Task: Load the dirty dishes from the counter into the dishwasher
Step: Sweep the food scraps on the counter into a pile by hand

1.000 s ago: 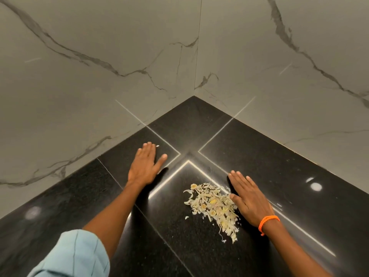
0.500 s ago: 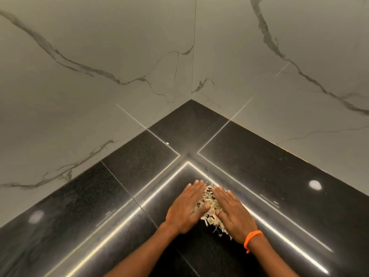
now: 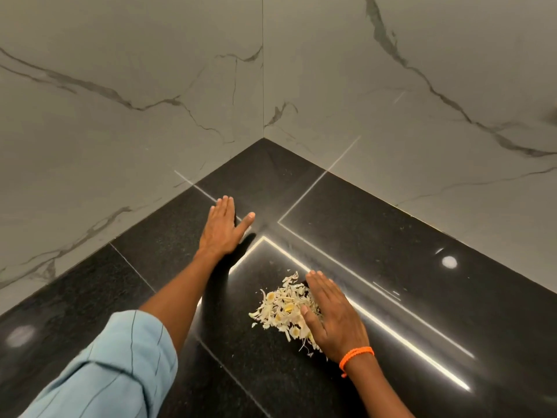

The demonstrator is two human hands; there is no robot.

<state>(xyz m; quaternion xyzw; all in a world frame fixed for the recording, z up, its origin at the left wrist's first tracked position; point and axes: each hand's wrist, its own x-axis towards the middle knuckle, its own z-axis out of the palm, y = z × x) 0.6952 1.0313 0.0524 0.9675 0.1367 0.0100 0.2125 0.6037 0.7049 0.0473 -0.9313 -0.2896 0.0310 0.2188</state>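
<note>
Nearest, the right hand (image 3: 333,319) lies flat, fingers straight, against a heap of pale vegetable scraps (image 3: 281,307) on the black desk (image 3: 422,267). Farther off, the left hand (image 3: 221,230) presses open-palmed near the marble wall (image 3: 120,116) corner. No dishes or dishwasher in view; this looks like clearing scraps. Next: sweep left hand in, cupping the heap.

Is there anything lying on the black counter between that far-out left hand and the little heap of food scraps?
Nothing visible does. The left hand lies flat near the corner, and bare black counter runs from it to the scrap pile. The right hand already rests against the pile's right side. No dishes or dishwasher are in view.
</note>
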